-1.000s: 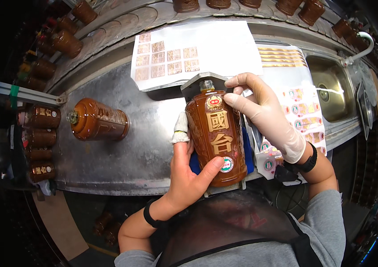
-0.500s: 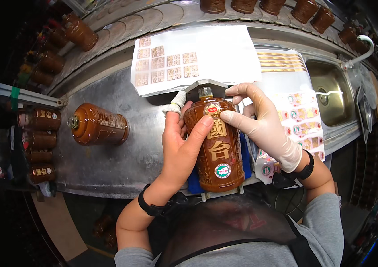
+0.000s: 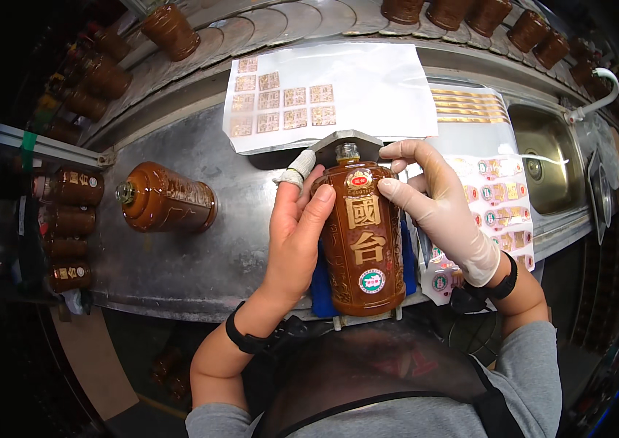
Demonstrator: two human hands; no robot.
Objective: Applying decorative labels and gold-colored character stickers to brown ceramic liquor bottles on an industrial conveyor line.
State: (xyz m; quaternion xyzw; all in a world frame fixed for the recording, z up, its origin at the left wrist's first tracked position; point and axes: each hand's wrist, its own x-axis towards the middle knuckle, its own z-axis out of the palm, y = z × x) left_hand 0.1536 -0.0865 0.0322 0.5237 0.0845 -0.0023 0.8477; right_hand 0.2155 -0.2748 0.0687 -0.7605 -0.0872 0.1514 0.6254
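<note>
A brown glazed bottle point(image 3: 386, 252) lies in a blue-lined cradle point(image 3: 322, 288) in front of me, its clear neck pointing away. Raised gold characters, a small red oval seal and a round green-and-white sticker point(image 3: 372, 281) mark its face. My left hand point(image 3: 296, 226), bare but for a white cover on one finger, is closed round the bottle's left shoulder, thumb at its front edge. On the opposite shoulder, my right hand point(image 3: 444, 208) in a pale thin glove closes with thumb and bent forefinger; its other fingers are partly hidden.
Left of the cradle, another brown bottle point(image 3: 167, 198) lies on the metal table point(image 3: 251, 277). Beyond are a white sheet point(image 3: 375, 87) with square stickers and a conveyor point(image 3: 280, 25) carrying bottles. Sticker sheets point(image 3: 503, 193) and a sink point(image 3: 543, 146) are on the right; boxed bottles point(image 3: 68, 219) stand left.
My left thumb has slid off the bottle's front toward its left edge, and my right thumb has shifted to the right shoulder. Bottles on the conveyor have moved right. The view has shifted slightly.
</note>
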